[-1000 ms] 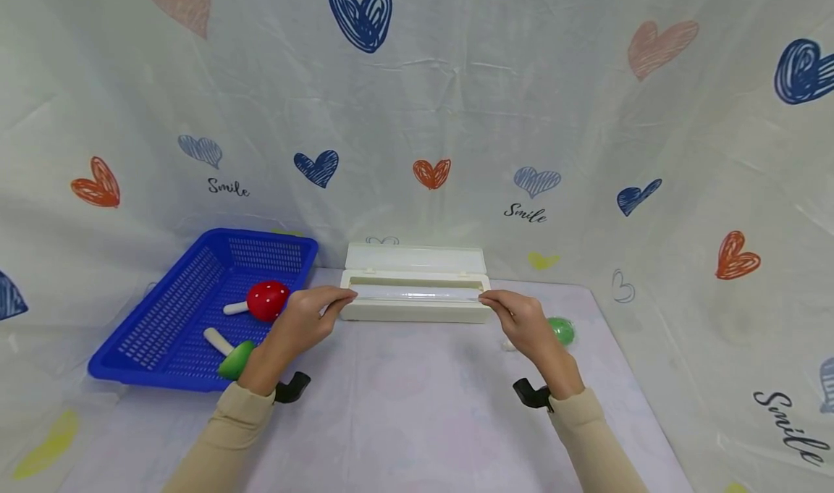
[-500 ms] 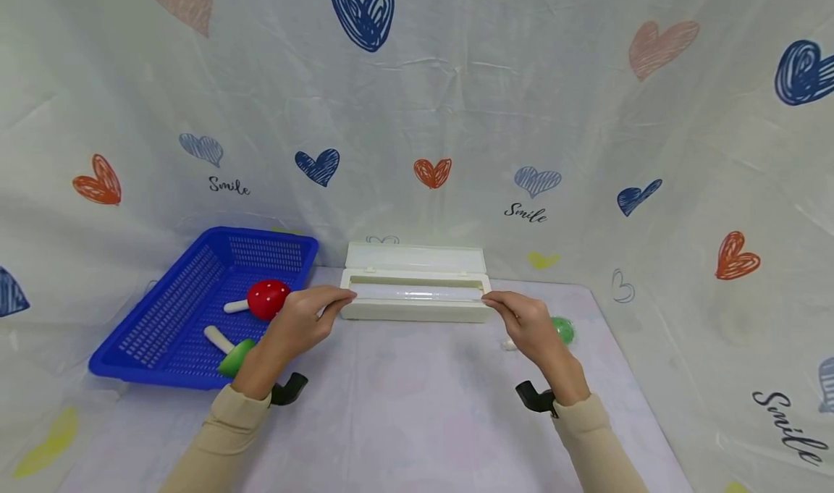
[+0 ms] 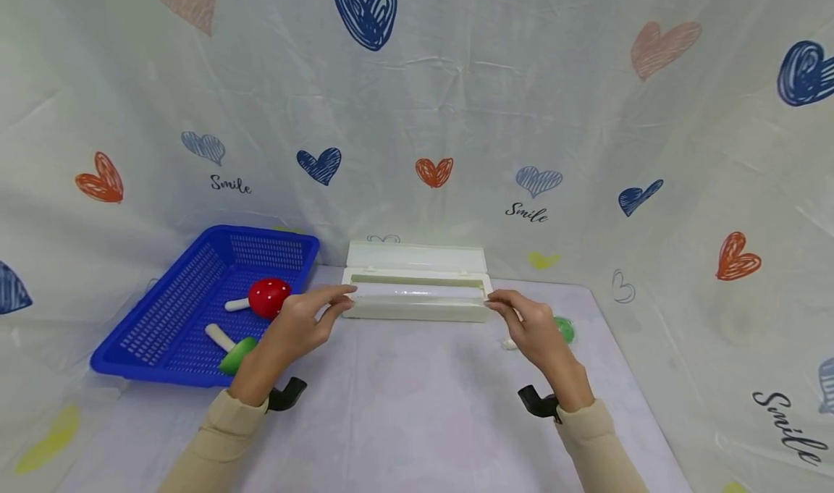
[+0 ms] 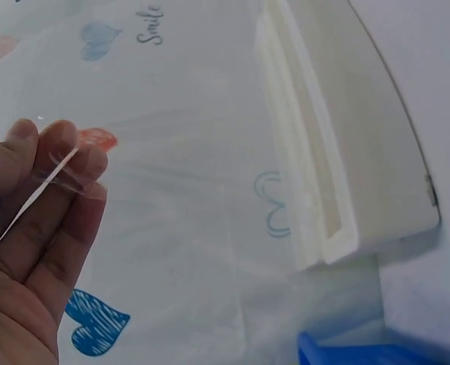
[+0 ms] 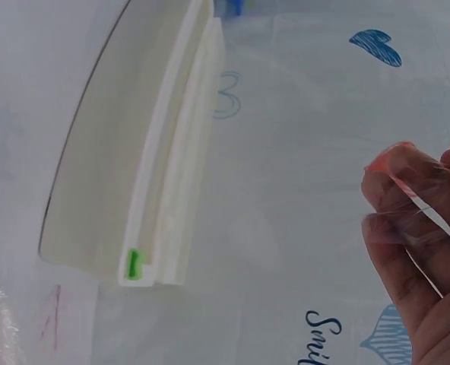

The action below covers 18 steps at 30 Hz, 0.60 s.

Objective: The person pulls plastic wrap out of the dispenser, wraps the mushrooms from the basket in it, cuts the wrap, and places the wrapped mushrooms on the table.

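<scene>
A white cling film dispenser box (image 3: 417, 311) stands against the back curtain with its lid (image 3: 417, 258) raised. Inside lies a shiny roll of film (image 3: 417, 291). My left hand (image 3: 302, 323) is at the box's left front corner, and my right hand (image 3: 537, 330) is at its right front corner. Clear cling film (image 4: 61, 179) lies across the left fingers beside the thumb. On the right, cling film (image 5: 419, 205) stretches over the fingers, its edge catching light. Both hands appear to hold the film by thumb and fingers; the exact contact is partly hidden.
A blue basket (image 3: 140, 348) on the left contains a red spotted toy mushroom (image 3: 268, 297) and a green one (image 3: 237, 355), partly behind my left arm. Behind my right hand lies another green toy mushroom (image 3: 565, 329), shiny as if wrapped. The white table's right edge meets the curtain.
My right hand has shifted slightly right and the hands are a little farther apart. Thumb and forefinger of each hand look slightly more spread. The box and basket have stayed put.
</scene>
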Motion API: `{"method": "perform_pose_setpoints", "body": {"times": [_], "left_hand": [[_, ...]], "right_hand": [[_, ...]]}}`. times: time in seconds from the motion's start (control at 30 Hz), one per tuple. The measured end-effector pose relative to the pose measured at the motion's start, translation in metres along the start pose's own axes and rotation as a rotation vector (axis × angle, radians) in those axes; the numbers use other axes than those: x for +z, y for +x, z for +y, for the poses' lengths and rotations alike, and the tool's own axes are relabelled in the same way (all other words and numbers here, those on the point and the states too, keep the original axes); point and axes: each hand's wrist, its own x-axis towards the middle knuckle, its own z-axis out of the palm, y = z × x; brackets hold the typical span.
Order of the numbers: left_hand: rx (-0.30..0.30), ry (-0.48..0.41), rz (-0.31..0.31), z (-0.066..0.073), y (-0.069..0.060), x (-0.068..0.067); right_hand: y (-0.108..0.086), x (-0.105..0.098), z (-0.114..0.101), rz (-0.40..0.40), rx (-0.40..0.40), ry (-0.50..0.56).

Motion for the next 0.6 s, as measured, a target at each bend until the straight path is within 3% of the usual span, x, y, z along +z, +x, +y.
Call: {"method": "perform_pose_setpoints", "body": {"times": [0.1,0.3,0.47,0.6], "left_hand": [[-0.007,-0.037,-0.006,0.003,-0.011,0.001],[-0.012,-0.148,-0.032,0.011,-0.046,0.007],[-0.096,-0.24,-0.137,0.015,-0.076,0.014],[-0.163,-0.283,-0.229,0.016,-0.094,0.02]], "right_hand": [[-0.01,0.0,-0.005,-0.021,0.007,0.015],[-0.039,0.005,-0.017,-0.047,0.029,0.09],[-0.063,0.013,-0.022,-0.116,0.022,0.2],[-0.082,0.022,-0.025,-0.187,0.077,0.27]]}}
